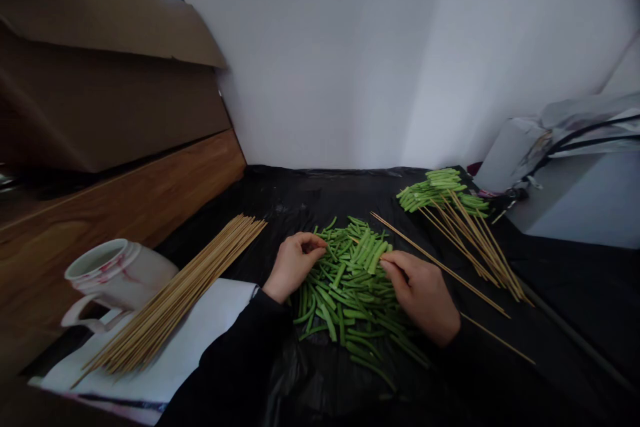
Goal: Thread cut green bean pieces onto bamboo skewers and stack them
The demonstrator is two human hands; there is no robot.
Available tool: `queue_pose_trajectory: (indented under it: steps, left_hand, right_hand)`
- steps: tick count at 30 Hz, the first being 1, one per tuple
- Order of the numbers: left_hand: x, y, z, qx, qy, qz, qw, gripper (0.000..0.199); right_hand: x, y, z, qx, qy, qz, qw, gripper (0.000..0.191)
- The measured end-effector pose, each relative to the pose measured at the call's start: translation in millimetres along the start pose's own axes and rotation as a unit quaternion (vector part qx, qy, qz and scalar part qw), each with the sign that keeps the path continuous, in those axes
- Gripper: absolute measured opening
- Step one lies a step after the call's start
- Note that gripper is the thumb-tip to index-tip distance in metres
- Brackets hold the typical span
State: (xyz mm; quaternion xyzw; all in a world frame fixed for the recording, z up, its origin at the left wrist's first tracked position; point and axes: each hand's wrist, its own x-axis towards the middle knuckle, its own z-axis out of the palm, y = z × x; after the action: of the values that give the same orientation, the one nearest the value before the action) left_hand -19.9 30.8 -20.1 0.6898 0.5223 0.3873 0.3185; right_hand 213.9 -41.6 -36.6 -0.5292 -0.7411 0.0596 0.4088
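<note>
A loose pile of cut green beans point(350, 294) lies on black plastic sheeting in front of me. Over its right side my right hand point(423, 290) is closed on a bamboo skewer point(497, 339), which runs out behind the hand to the lower right. Several bean pieces point(367, 250) sit side by side along the skewer's front part, just ahead of those fingertips. My left hand point(295, 266) is at the pile's upper left, thumb and fingers pinched together. What they hold, if anything, is too small to make out.
Left, a bundle of bamboo skewers point(180, 300) leans across a white mug point(123, 277) and white paper point(210, 320). Loose skewers point(440, 264) lie right of the pile. Skewered beans point(435, 190) are stacked at back right, near a white box point(575, 194). A cardboard box point(125, 94) stands upper left.
</note>
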Motion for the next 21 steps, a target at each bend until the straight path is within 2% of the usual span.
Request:
queue_pose_trajectory:
  steps: [6, 10, 15, 18, 21]
  left_hand:
    - [-5.7, 0.1, -2.6, 0.142, -0.042, 0.029, 0.989, 0.008]
    - [-6.3, -2.2, -5.0, 0.168, -0.089, 0.046, 0.981, 0.011]
    - [-7.3, 0.7, -5.4, 0.169, -0.116, 0.059, 0.977, 0.008]
    - [-7.2, 5.8, -5.1, 0.150, -0.096, 0.080, 0.981, 0.007]
    - [-5.4, 10.3, -5.4, 0.086, -0.032, 0.076, 0.993, 0.006]
  right_hand:
    - [-0.5, -0.2, 0.9, -0.008, 0.009, -0.012, 1.000, 0.021]
    - [-0.2, -0.3, 1.2, -0.003, 0.010, -0.013, 1.000, 0.020]
    - [-0.2, -1.3, 1.5, 0.007, 0.009, -0.012, 1.000, 0.020]
    - [-0.2, -2.9, 0.9, 0.010, 0.016, -0.011, 1.000, 0.019]
    - [-0.1, -4.7, 0.2, 0.014, 0.023, -0.012, 1.000, 0.019]
